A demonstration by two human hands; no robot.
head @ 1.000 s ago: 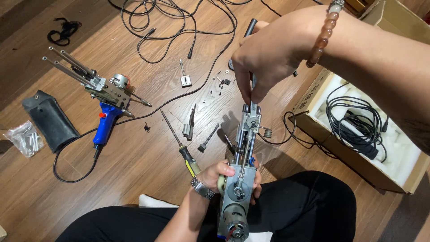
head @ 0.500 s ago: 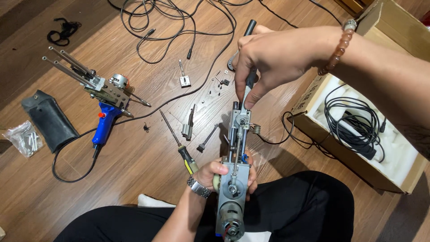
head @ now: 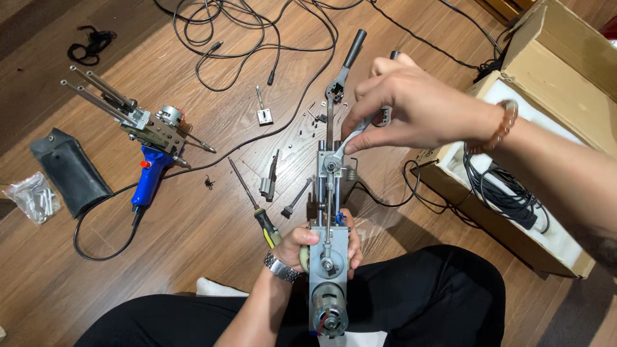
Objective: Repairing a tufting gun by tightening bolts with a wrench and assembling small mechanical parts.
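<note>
The metal machine [head: 328,257] stands upright between the person's knees, its round motor nearest the camera and its thin rods pointing away across the wooden floor [head: 193,270]. The left hand [head: 321,247] is wrapped around the machine's grey body, fingers closed on both sides of it. The right hand [head: 411,106] reaches in from the right, fingers pinched shut on a small silver spanner [head: 350,138] whose head sits on a nut near the top of the rods.

Just left of the machine lie a screwdriver [head: 254,199] with a yellow and black handle and a couple of small loose metal parts [head: 270,177]. Beyond the rods a long tool with a black grip [head: 344,64] lies among scattered tiny screws.

Further left, a second machine with a blue handle [head: 148,144] rests on its side, its cord looping over the floor. Near it are a black pouch [head: 71,170] and a clear bag of small parts [head: 35,196]. Black cables [head: 257,38] tangle at the top. On the right stands an open cardboard box [head: 553,58] with white padding and a coiled black cord [head: 508,193] inside.
</note>
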